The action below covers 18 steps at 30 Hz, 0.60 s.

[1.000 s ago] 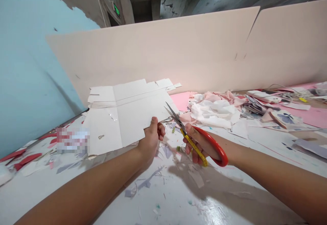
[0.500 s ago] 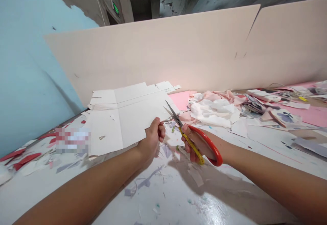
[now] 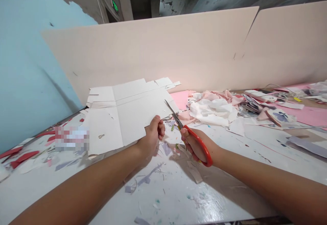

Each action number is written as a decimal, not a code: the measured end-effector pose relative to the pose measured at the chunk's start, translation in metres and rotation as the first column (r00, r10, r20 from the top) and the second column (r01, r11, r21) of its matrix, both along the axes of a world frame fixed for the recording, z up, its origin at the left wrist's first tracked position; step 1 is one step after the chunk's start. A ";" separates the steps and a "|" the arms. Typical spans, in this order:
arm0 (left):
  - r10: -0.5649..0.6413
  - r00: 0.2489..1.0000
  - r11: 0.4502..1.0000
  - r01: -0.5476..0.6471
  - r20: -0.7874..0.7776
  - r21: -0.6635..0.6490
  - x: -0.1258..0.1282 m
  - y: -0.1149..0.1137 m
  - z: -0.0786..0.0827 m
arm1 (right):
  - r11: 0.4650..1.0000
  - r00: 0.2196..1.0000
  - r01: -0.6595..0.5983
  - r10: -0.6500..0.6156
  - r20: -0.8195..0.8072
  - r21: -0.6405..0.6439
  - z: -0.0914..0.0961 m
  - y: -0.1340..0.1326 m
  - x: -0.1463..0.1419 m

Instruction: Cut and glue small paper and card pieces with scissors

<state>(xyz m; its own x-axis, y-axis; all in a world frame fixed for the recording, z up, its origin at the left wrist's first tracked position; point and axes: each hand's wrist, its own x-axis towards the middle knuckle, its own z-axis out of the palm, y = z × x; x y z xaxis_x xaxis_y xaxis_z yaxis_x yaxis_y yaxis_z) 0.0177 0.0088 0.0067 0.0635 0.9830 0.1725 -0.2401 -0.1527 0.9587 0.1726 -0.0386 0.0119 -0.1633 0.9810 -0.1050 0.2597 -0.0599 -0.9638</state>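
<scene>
My left hand (image 3: 152, 134) grips a large sheet of white cardboard (image 3: 135, 112) by its lower right edge, thumb on top and fingers curled in. Creases cross the sheet, and its top and right edges are stepped and notched. My right hand (image 3: 194, 143) is wrapped round a pair of scissors (image 3: 201, 146) with a red handle; a little yellow shows behind my fingers. The blades point up and left, nearly closed, at the right edge of the cardboard. Whether they touch the cardboard I cannot tell.
Crumpled white cloth (image 3: 214, 110) and pink sheets (image 3: 180, 99) lie behind my right hand. Scraps and small clippings (image 3: 148, 177) litter the white table (image 3: 107, 201). Red scraps (image 3: 24, 158) lie at the left. A pale upright panel (image 3: 163, 51) stands along the back.
The scissor blades have come closer together, and the red handle has swung in toward the yellow one. The cardboard and my left hand have barely moved.
</scene>
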 end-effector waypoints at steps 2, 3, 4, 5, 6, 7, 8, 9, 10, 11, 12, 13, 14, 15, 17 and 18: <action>0.001 1.000 1.000 -0.001 0.002 -0.011 0.000 0.000 0.000 | 1.000 1.000 0.002 -0.002 0.011 0.009 -0.001 0.001 0.000; 0.002 1.000 1.000 -0.002 0.002 -0.015 0.000 0.000 0.000 | 1.000 1.000 0.001 -0.001 0.019 0.014 -0.002 0.001 0.000; 0.004 1.000 1.000 -0.004 0.003 -0.016 0.000 -0.001 0.000 | 1.000 1.000 -0.001 0.000 0.026 0.016 -0.001 0.001 0.000; 0.006 1.000 1.000 -0.006 0.004 -0.017 0.000 -0.002 0.000 | 1.000 1.000 -0.002 0.002 0.030 0.016 -0.001 0.001 0.000; 0.009 1.000 1.000 -0.009 0.007 -0.020 0.000 -0.002 0.001 | 1.000 1.000 -0.005 0.004 0.031 0.012 -0.001 0.001 0.000; 0.013 1.000 1.000 -0.013 0.011 -0.026 0.000 -0.003 0.002 | 1.000 1.000 -0.008 0.007 0.028 0.008 0.000 0.000 0.000; 0.016 1.000 0.999 -0.016 0.015 -0.034 0.001 -0.004 0.002 | 1.000 1.000 -0.008 0.008 0.024 0.003 0.000 0.000 0.000; 0.019 1.000 0.999 -0.018 0.022 -0.040 0.001 -0.005 0.003 | 1.000 1.000 -0.007 0.007 0.021 -0.002 0.001 0.000 0.000; 0.020 0.999 0.999 -0.019 0.028 -0.045 0.002 -0.005 0.004 | 1.000 1.000 -0.005 0.005 0.019 -0.005 0.001 0.000 0.000; 0.020 0.999 0.999 -0.019 0.032 -0.048 0.002 -0.005 0.004 | 1.000 1.000 -0.003 0.003 0.020 -0.006 0.001 0.000 0.000; 0.023 0.999 0.999 -0.022 0.034 -0.048 0.002 -0.005 0.004 | 1.000 1.000 -0.002 0.002 0.024 -0.008 0.002 0.000 0.000; 0.026 0.999 0.999 -0.025 0.035 -0.047 0.003 -0.005 0.004 | 1.000 1.000 -0.001 0.001 0.031 -0.008 0.002 0.000 0.000; 0.030 0.999 0.998 -0.028 0.035 -0.048 0.003 -0.004 0.003 | 1.000 0.999 -0.001 0.001 0.039 -0.008 0.002 0.000 0.000; 0.034 0.999 0.998 -0.032 0.038 -0.050 0.003 -0.004 0.003 | 1.000 0.999 -0.001 0.001 0.045 -0.006 0.002 0.000 0.000; 0.030 0.998 0.998 -0.028 0.046 -0.047 0.002 -0.004 0.002 | 1.000 0.999 0.000 0.000 0.049 -0.001 0.001 0.001 0.001; 0.024 0.999 0.999 -0.022 0.048 -0.043 0.002 -0.004 0.001 | 1.000 0.999 0.001 -0.001 0.043 -0.001 0.000 0.001 0.001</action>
<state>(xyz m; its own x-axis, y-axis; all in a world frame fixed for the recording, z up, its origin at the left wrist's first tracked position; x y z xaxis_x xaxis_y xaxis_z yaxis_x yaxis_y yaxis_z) 0.0199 0.0052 0.0080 0.0338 0.9906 0.1324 -0.2830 -0.1176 0.9519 0.1734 -0.0371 0.0119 -0.1579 0.9810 -0.1130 0.3005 -0.0612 -0.9518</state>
